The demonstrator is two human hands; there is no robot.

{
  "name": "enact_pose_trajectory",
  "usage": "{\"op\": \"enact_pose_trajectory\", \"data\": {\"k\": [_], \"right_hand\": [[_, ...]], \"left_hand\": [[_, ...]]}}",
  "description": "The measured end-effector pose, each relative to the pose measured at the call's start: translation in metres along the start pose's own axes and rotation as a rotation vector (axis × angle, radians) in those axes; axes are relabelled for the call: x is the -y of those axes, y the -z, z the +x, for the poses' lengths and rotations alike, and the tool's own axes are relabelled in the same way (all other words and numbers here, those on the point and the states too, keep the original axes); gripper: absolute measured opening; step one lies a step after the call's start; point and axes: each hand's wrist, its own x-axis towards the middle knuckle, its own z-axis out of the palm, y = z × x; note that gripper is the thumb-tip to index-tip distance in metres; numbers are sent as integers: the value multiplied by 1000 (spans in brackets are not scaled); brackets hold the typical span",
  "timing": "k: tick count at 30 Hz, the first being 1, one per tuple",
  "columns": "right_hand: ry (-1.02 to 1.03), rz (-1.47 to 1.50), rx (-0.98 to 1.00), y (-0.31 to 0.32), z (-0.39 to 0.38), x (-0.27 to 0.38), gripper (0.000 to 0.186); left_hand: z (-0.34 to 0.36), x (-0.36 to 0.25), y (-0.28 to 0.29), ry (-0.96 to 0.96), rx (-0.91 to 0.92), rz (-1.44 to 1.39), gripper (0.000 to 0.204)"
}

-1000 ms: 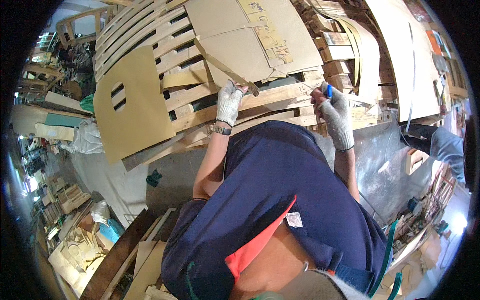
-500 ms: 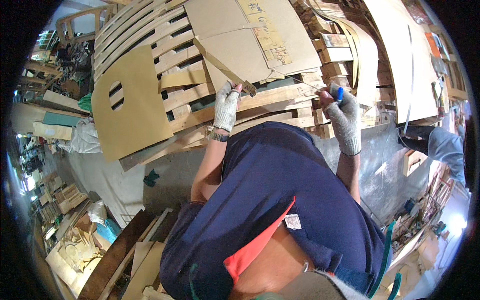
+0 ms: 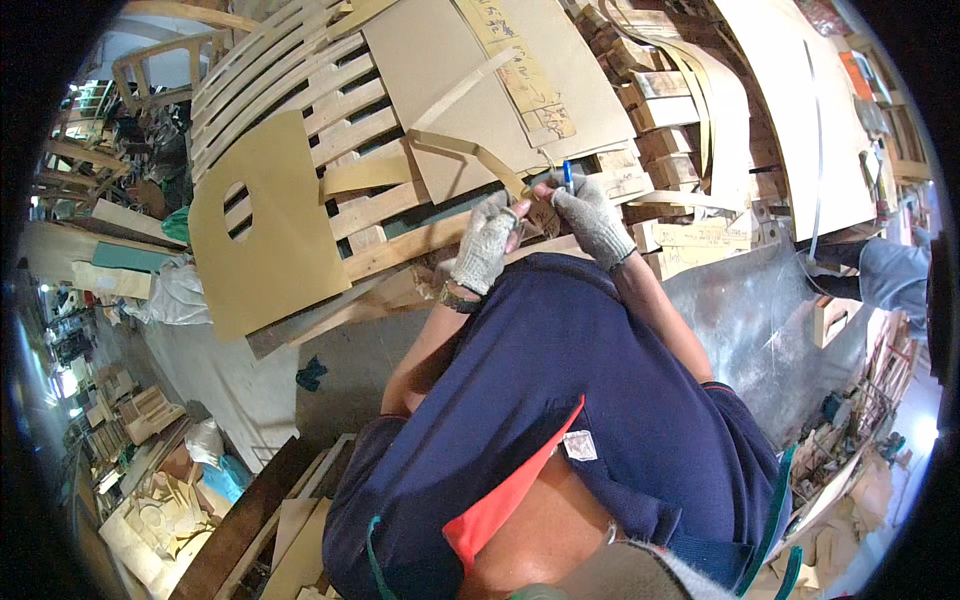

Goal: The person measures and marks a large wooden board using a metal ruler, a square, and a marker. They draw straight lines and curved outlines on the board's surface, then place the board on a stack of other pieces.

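Both my hands, in pale knit gloves with bare fingertips, meet over the near edge of a wooden slatted pallet (image 3: 370, 240). My left hand (image 3: 487, 248) pinches the near end of a narrow tan strip (image 3: 465, 148), which bends back over a stack of flat tan boards (image 3: 420, 85). Close beside it, my right hand (image 3: 592, 222) is closed with a blue pen (image 3: 568, 176) sticking up between its fingers. Its fingertips are at the strip's end; whether they also grip string there is hard to see. A handwritten yellowish strip (image 3: 520, 80) lies on the boards.
A tan panel with an oval cutout (image 3: 265, 240) covers the pallet's left part. Wooden blocks and curved strips (image 3: 665, 110) stand to the right, beside a large pale sheet (image 3: 800, 130). Another person's leg (image 3: 890, 275) is at far right. Scrap pieces (image 3: 155, 520) lie lower left.
My right hand has come left and slightly down to meet my left hand; the string it held taut is no longer stretched out. My left hand moved right and down with the strip's end.
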Motion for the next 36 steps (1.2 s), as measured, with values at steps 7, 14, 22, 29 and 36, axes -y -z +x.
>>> {"op": "enact_pose_trajectory", "data": {"k": [7, 14, 22, 29, 36], "right_hand": [[-136, 147, 15, 0, 3, -12, 21], [-240, 278, 27, -6, -2, -15, 24], [-272, 360, 124, -2, 1, -21, 27], [-252, 290, 42, -6, -5, -10, 29], [-141, 156, 121, -6, -5, -1, 38]], "left_hand": [[1, -1, 3, -20, 98, 45, 20], [3, 0, 1, -35, 94, 55, 23], [7, 5, 6, -65, 42, 109, 23], [13, 15, 7, -398, -248, 475, 22], [7, 5, 4, -725, -370, 929, 15]]}}
